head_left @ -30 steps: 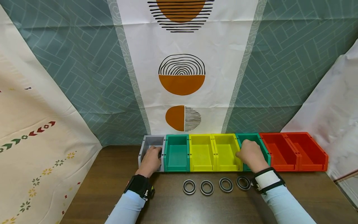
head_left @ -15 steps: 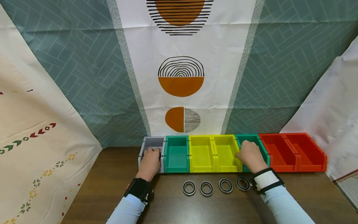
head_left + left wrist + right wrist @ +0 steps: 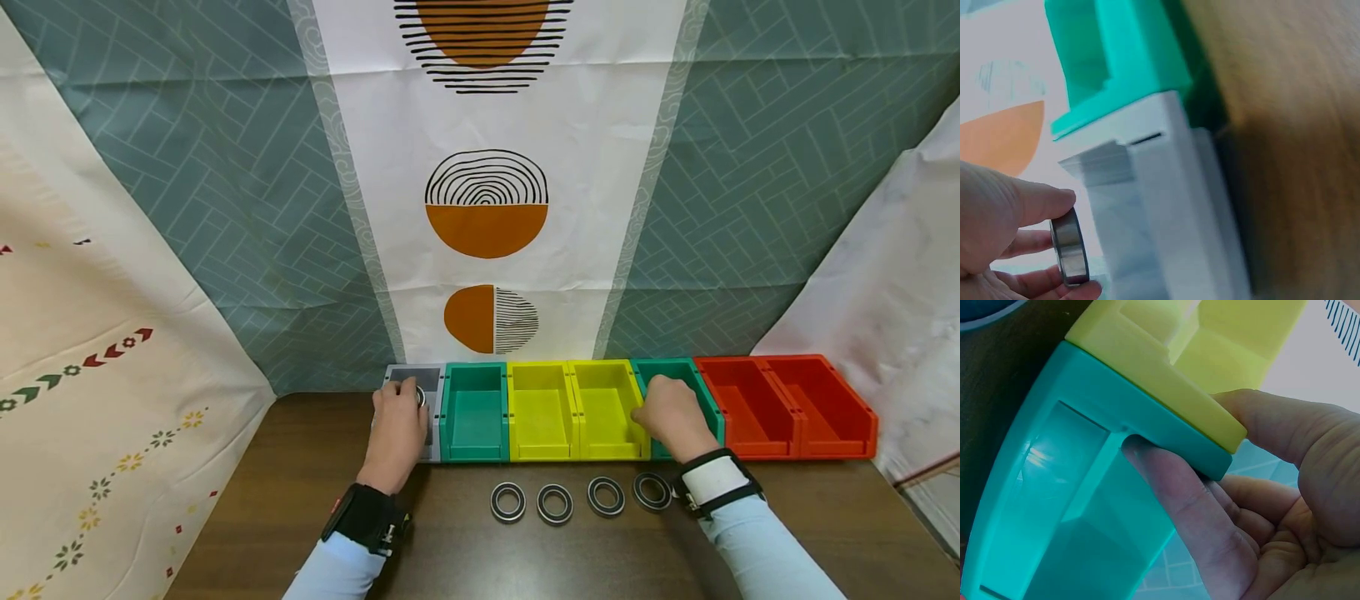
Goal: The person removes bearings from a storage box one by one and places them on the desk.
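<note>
My left hand pinches a ball bearing between thumb and fingers, over the grey bin at the row's left end. In the left wrist view the bearing stands on edge, beside the bin's pale wall. My right hand grips the touching side walls of the right-hand yellow bin and the green bin beside it. Its thumb lies on the yellow side and the index finger inside the green one. Several more bearings lie flat in a line on the table before the bins.
Another green bin adjoins the grey one, followed by a second yellow bin. Two red bins end the row at the right. Behind the row hangs a patterned cloth. The brown wooden table extends in front.
My left hand has risen and moved slightly away from me out of the grey bin, and the bearing in its fingers now shows. The right hand keeps its place.
</note>
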### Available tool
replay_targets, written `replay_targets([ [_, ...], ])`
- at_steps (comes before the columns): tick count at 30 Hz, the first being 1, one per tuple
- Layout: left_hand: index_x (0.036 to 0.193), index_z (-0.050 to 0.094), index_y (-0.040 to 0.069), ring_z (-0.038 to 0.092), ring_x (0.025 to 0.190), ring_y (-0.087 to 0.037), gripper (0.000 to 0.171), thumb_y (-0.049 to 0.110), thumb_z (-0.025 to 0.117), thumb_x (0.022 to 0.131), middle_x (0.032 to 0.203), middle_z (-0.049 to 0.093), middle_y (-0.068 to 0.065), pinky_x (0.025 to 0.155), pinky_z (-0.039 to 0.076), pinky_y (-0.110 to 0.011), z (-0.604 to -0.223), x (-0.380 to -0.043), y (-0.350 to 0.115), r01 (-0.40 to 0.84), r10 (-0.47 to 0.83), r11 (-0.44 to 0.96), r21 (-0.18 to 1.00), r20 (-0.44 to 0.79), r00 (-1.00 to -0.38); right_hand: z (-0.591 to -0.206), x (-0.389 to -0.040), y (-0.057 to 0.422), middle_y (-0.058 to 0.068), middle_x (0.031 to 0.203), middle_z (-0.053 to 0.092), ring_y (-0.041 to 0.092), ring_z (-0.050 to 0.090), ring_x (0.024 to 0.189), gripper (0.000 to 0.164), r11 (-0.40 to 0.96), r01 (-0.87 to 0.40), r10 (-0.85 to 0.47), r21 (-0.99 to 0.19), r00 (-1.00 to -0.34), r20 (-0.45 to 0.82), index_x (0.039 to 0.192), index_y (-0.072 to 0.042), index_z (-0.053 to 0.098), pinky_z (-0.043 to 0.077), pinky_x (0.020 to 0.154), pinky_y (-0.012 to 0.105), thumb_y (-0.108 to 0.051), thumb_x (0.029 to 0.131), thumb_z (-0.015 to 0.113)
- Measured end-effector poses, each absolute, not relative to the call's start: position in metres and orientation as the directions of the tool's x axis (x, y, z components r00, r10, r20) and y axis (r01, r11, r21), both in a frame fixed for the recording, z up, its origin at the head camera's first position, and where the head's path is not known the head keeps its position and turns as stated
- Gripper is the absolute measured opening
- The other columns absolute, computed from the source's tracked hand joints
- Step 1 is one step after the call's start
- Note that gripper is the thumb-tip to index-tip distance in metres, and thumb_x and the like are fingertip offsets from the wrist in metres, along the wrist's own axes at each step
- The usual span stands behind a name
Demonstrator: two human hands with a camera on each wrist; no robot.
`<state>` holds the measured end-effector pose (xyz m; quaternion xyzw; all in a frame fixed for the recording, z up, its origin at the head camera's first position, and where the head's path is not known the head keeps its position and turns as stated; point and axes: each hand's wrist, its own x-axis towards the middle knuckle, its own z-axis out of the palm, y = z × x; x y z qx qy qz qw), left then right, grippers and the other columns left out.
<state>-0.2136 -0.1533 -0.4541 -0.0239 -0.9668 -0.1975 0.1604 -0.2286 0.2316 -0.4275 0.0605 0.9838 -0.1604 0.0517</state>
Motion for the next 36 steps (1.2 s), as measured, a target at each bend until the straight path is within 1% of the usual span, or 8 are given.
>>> replay_targets([
  [4, 0.127, 0.047, -0.003, 0.036, 0.108, -0.031, 0.047, 0.017, 0.064, 0.088, 0.119, 0.042, -0.022, 0.084, 0.046, -0.039, -0.443, -0.208, -0.151, 0.138, -0.026, 0.906, 0.399, 0.378, -0.926, -0.427, -0.229, 0.232, 0.009, 0.064, 0.046, 0.022, 0.048, 0.057, 0.03, 0.94, 0.134, 0.102, -0.314, -0.988, -0.117, 0.078, 0.001, 0.051, 0.041, 0.049, 0.029, -0.022, 0.08, 0.068],
  [6, 0.127, 0.047, -0.002, 0.036, 0.107, -0.03, 0.047, 0.018, 0.064, 0.088, 0.119, 0.042, -0.021, 0.082, 0.046, -0.038, -0.439, -0.205, -0.15, 0.154, -0.027, 0.901, 0.407, 0.405, -0.914, -0.427, -0.228, 0.232, 0.009, 0.064, 0.046, 0.022, 0.048, 0.057, 0.029, 0.94, 0.134, 0.102, -0.313, -0.988, -0.116, 0.077, 0.001, 0.051, 0.041, 0.049, 0.029, -0.022, 0.08, 0.068],
  [14, 0.131, 0.047, 0.001, 0.039, 0.104, -0.026, 0.05, 0.028, 0.061, 0.091, 0.121, 0.045, -0.019, 0.079, 0.047, -0.036, -0.422, -0.189, -0.144, 0.247, 0.018, 0.871, 0.424, 0.475, -0.88, -0.427, -0.229, 0.233, 0.01, 0.064, 0.046, 0.022, 0.048, 0.057, 0.029, 0.941, 0.139, 0.105, -0.31, -0.987, -0.124, 0.077, 0.001, 0.051, 0.041, 0.049, 0.029, -0.023, 0.081, 0.068],
  [19, 0.138, 0.041, 0.004, 0.039, 0.104, -0.024, 0.054, 0.028, 0.058, 0.092, 0.122, 0.044, -0.017, 0.08, 0.048, -0.035, -0.418, -0.175, -0.142, 0.287, 0.054, 0.851, 0.44, 0.469, -0.882, -0.428, -0.229, 0.232, 0.01, 0.065, 0.047, 0.022, 0.048, 0.058, 0.03, 0.941, 0.137, 0.105, -0.31, -0.987, -0.119, 0.079, 0.002, 0.051, 0.041, 0.05, 0.029, -0.023, 0.081, 0.068],
  [22, 0.139, 0.04, 0.004, 0.04, 0.104, -0.024, 0.054, 0.029, 0.056, 0.094, 0.12, 0.043, -0.017, 0.081, 0.047, -0.037, -0.416, -0.167, -0.14, 0.298, 0.071, 0.85, 0.435, 0.465, -0.882, -0.426, -0.229, 0.232, 0.01, 0.066, 0.047, 0.022, 0.048, 0.058, 0.031, 0.94, 0.141, 0.106, -0.312, -0.986, -0.128, 0.08, 0.003, 0.051, 0.041, 0.05, 0.029, -0.023, 0.081, 0.068],
  [27, 0.134, 0.045, 0.003, 0.041, 0.105, -0.024, 0.048, 0.029, 0.055, 0.094, 0.118, 0.043, -0.016, 0.083, 0.047, -0.037, -0.419, -0.155, -0.137, 0.316, 0.095, 0.843, 0.434, 0.46, -0.883, -0.425, -0.229, 0.232, 0.01, 0.065, 0.047, 0.022, 0.048, 0.058, 0.031, 0.94, 0.146, 0.11, -0.309, -0.985, -0.131, 0.079, 0.002, 0.052, 0.041, 0.05, 0.029, -0.023, 0.081, 0.068],
  [32, 0.131, 0.048, 0.004, 0.044, 0.105, -0.024, 0.045, 0.031, 0.054, 0.094, 0.115, 0.046, -0.014, 0.079, 0.047, -0.037, -0.423, -0.145, -0.134, 0.327, 0.106, 0.832, 0.449, 0.45, -0.887, -0.429, -0.23, 0.231, 0.009, 0.064, 0.047, 0.022, 0.048, 0.058, 0.03, 0.944, 0.146, 0.117, -0.297, -0.987, -0.114, 0.075, 0.001, 0.052, 0.041, 0.05, 0.029, -0.024, 0.08, 0.069],
  [36, 0.129, 0.05, 0.005, 0.046, 0.104, -0.023, 0.046, 0.032, 0.057, 0.093, 0.114, 0.047, -0.012, 0.079, 0.047, -0.036, -0.426, -0.139, -0.132, 0.314, 0.096, 0.827, 0.467, 0.433, -0.896, -0.431, -0.23, 0.232, 0.009, 0.063, 0.047, 0.022, 0.048, 0.057, 0.03, 0.94, 0.154, 0.122, -0.303, -0.985, -0.121, 0.074, 0.0, 0.052, 0.041, 0.049, 0.028, -0.024, 0.08, 0.069],
])
